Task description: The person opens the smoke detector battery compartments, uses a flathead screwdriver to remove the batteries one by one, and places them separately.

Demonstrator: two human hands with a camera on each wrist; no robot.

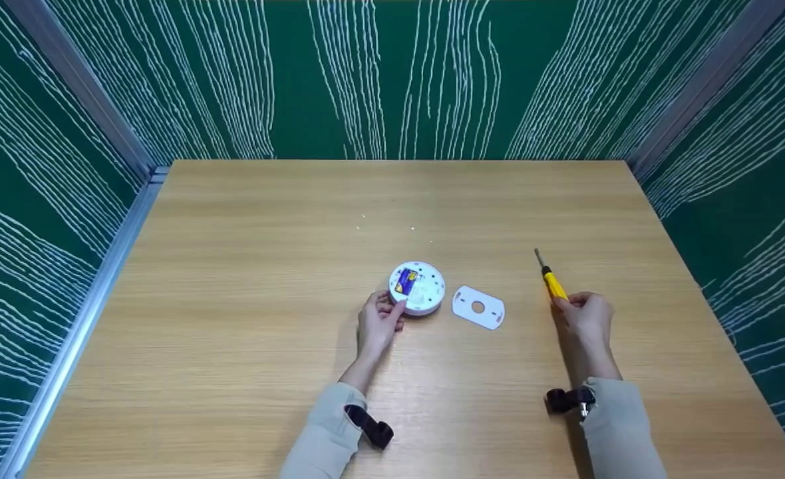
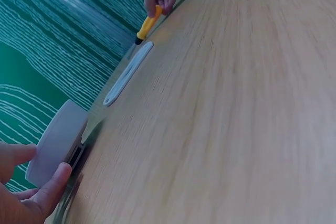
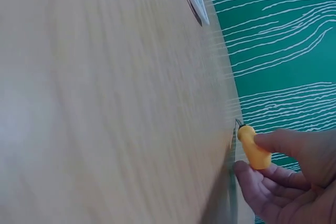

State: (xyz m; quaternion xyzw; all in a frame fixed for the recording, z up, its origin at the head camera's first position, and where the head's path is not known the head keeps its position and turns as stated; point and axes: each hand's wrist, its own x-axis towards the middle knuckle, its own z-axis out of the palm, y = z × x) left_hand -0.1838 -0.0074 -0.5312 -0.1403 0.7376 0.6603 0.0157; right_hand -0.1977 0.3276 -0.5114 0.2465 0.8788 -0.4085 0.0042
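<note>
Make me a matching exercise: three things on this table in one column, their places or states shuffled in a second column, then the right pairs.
Things:
1. round white device
2. flat white plate
3. yellow screwdriver

Places or states:
A. held in the right hand
B. lies untouched between the other two
C. held at its edge by the left hand

Pairs: 1-C, 2-B, 3-A

Detector [image 1: 418, 287]: I see a white round body with a blue and yellow label.
Plate [image 1: 478, 307], right of detector: white.
Screwdriver [image 1: 553, 280]: yellow handle.
Table [image 1: 246, 279]: light wood grain.
Walls [image 1: 392, 73]: green, white wavy lines.
</note>
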